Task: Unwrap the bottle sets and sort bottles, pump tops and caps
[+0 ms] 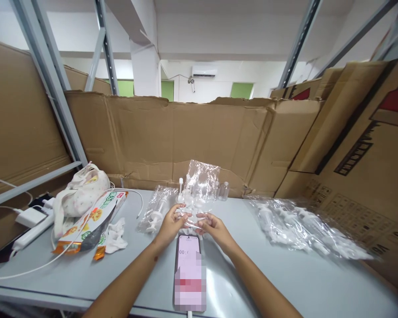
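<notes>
Plastic bag (199,194) — thin, crinkly, light, slippery — pinched at its lower edge by left hand (171,224) and right hand (215,227); phone (189,260) at 6 o'clock. Best held by that edge.

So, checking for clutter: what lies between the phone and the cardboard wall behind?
In the head view, both hands holding a clear plastic bag, with small bottles behind.

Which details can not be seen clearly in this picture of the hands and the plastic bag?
- Head view: what the clear plastic bag holds is blurred by glare and folds.
- Head view: the phone screen's lower part is pixelated; its bottom end is cut off by the frame edge.
- Head view: the left hand and right hand grip the bag; fingertips are too small to judge.
</notes>
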Demonstrator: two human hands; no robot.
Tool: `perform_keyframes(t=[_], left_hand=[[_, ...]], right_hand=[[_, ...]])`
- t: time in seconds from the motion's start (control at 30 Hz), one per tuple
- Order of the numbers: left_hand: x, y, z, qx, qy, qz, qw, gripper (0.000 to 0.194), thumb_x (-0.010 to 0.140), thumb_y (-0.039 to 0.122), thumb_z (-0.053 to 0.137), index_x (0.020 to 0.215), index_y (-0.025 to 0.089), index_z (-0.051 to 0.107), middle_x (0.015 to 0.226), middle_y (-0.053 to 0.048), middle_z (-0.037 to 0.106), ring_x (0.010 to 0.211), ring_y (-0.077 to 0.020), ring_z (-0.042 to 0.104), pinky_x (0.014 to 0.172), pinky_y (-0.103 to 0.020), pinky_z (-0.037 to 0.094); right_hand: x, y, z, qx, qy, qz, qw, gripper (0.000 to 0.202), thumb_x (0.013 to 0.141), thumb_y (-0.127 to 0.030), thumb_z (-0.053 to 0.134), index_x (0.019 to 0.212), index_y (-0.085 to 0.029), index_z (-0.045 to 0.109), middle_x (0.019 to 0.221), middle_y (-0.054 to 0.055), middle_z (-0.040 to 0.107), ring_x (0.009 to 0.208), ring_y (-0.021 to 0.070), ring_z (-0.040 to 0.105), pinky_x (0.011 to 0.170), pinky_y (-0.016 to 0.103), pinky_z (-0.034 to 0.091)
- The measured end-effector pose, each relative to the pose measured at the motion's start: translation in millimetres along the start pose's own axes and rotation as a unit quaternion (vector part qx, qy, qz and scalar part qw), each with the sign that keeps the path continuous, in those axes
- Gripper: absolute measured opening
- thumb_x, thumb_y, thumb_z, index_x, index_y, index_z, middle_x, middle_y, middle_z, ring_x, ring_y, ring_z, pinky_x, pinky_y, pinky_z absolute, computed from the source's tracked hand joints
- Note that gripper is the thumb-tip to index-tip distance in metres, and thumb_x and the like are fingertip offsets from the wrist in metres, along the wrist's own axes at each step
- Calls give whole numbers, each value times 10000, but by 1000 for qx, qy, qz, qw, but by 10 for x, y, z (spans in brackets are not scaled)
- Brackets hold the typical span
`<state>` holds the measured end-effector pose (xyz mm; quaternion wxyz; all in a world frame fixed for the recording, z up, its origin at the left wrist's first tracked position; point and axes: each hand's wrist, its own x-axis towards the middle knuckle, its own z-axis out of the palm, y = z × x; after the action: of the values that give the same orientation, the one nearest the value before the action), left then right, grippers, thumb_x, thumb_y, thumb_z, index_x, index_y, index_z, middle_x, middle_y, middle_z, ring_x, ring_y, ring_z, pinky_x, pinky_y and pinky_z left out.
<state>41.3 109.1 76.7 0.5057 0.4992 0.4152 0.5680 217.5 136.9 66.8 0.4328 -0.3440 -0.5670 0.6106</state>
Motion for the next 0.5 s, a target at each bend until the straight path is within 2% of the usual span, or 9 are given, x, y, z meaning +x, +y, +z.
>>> perform_keyframes(t=[0.07,0.17,0.33,0.5], left_hand=[[7,-18,6,17,11,-5,1000,456,701,350,654,1078,170,468,846,-57,652,746,-176,648,654,-308,532],[31,-36,1,33,38,-2,999,399,704,353,641,1016,143,509,782,-54,659,658,-154,642,642,-303,532],[70,-34,-23,13,52,0,999,400,681,416,647,933,113,579,784,-70,663,635,-155,641,646,-316,535],[105,-65,-72,-21,46,-22,998,495,674,417,650,1042,101,553,808,-78,667,617,-152,649,643,-308,530]], right_hand=[[23,18,-7,-6,13,-8,1000,430,573,-485,737,841,-166,629,612,8,641,610,197,644,617,330,487],[46,16,-49,-13,21,-16,1000,431,563,-512,732,791,-155,651,615,27,651,612,209,650,608,339,498],[55,7,-81,11,5,-13,1000,438,613,-519,701,862,-160,679,768,56,679,670,219,665,707,394,507],[63,28,-110,48,-16,11,999,438,637,-496,696,913,-157,680,818,59,674,745,244,677,773,424,495]])
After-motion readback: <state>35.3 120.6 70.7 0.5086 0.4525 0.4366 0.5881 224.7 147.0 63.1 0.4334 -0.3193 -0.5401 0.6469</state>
